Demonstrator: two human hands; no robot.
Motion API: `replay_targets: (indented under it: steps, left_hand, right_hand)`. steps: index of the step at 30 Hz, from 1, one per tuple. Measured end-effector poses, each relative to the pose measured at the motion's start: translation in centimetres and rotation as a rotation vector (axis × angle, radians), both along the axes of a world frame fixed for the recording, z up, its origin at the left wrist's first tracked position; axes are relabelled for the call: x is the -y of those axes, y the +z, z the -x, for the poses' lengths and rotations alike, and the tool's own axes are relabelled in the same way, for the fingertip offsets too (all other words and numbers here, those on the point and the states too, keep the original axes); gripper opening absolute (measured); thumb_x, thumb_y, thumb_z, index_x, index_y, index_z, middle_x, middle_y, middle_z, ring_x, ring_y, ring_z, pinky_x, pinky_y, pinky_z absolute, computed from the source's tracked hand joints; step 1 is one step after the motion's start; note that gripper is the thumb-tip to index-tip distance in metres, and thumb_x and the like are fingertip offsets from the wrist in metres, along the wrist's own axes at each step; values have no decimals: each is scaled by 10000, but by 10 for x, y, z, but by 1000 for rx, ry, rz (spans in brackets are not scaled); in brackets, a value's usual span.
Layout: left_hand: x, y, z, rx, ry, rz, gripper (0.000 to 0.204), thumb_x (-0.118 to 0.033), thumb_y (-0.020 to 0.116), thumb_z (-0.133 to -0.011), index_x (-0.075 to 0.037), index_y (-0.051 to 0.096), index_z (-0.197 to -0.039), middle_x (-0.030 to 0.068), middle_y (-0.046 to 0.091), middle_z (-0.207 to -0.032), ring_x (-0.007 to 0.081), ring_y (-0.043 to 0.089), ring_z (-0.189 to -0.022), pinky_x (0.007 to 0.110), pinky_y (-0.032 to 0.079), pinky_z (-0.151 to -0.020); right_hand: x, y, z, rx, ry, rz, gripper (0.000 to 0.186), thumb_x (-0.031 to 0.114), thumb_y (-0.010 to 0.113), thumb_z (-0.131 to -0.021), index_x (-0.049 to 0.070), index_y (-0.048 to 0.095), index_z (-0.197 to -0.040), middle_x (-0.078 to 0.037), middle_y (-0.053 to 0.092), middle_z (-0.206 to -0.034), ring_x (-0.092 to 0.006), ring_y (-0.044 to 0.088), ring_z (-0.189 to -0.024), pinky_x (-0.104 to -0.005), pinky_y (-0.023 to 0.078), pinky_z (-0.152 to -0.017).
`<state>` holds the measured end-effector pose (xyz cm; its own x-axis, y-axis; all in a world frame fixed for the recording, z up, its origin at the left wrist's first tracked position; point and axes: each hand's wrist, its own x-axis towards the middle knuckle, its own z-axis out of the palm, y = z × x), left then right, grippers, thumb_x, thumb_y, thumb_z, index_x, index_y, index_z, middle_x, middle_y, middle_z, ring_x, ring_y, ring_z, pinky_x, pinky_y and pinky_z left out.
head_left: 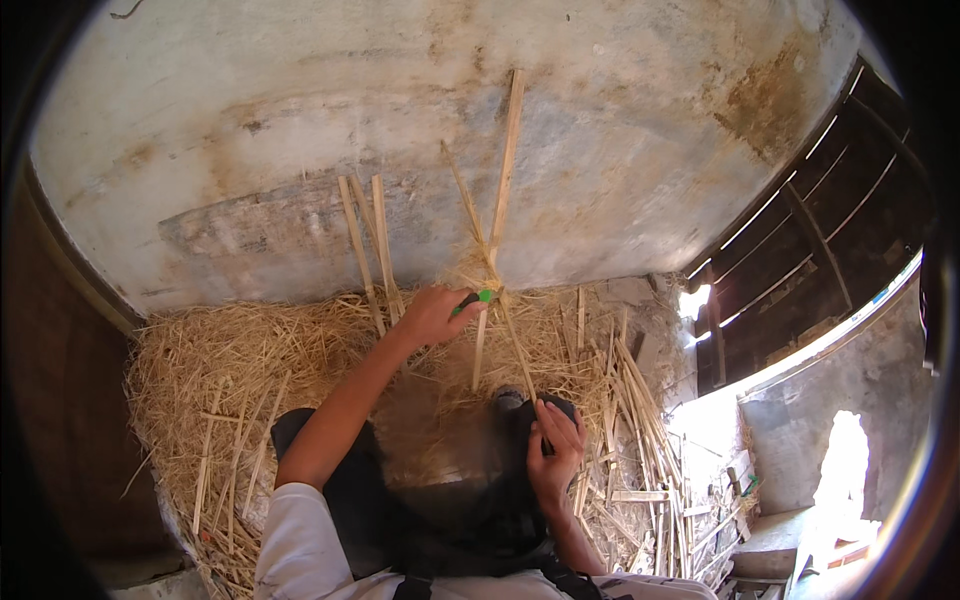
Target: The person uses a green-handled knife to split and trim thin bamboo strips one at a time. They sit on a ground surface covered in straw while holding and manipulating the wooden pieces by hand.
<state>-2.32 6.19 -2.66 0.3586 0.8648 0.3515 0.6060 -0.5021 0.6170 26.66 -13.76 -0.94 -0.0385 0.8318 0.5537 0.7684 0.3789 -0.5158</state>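
My left hand (432,316) is closed round a tool with a black and green handle (472,301). Its working end cannot be made out against the straw. Just beyond it runs a thin wooden strip (518,343), slanting from my right knee up toward the wall. Pale curled shavings (478,270) cluster along the strip near the tool. At my right knee, my right hand (557,450) grips the strip's near end, fingers bent over it.
A taller wooden slat (507,160) and several shorter slats (380,235) lean on the stained wall (330,130). Straw and shavings (240,345) cover the floor. Loose strips (645,430) are heaped at my right. Dark slatted boards (810,230) stand farther right.
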Motion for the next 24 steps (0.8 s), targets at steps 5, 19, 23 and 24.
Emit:
replay_targets:
  steps: [5,19,23,24]
  left_hand:
    - [16,-13,-21,19,-31,-134,546,-456,547,-1140,24,715,-941,95,507,-534,244,458,-418,418,402,-470]
    - [19,-7,-27,-26,-84,-123,549,-448,566,-1133,66,761,-1128,103,527,-524,226,475,-408,405,402,-455]
    - [9,-7,-20,27,-62,-85,567,-472,565,-1129,60,760,-1105,103,521,-516,231,454,-399,416,397,-452]
    - [5,-4,-18,10,-68,-35,574,-479,564,-1127,60,759,-1100,105,524,-517,233,452,-398,419,397,-452]
  right_hand:
    - [0,1,-3,-10,-26,8,360,8,718,-905,85,818,-1243,-97,819,-1146,-251,744,-1225,-503,368,-1225]
    - [-4,2,-9,-38,-3,33,381,33,738,-914,95,802,-1284,-106,819,-1161,-248,750,-1209,-512,385,-1211]
    - [-2,7,-4,-56,1,38,389,38,731,-920,96,796,-1299,-113,816,-1174,-252,752,-1203,-518,388,-1210]
    - [-1,6,-4,-59,2,46,392,39,728,-922,95,793,-1304,-114,816,-1175,-253,753,-1201,-518,388,-1210]
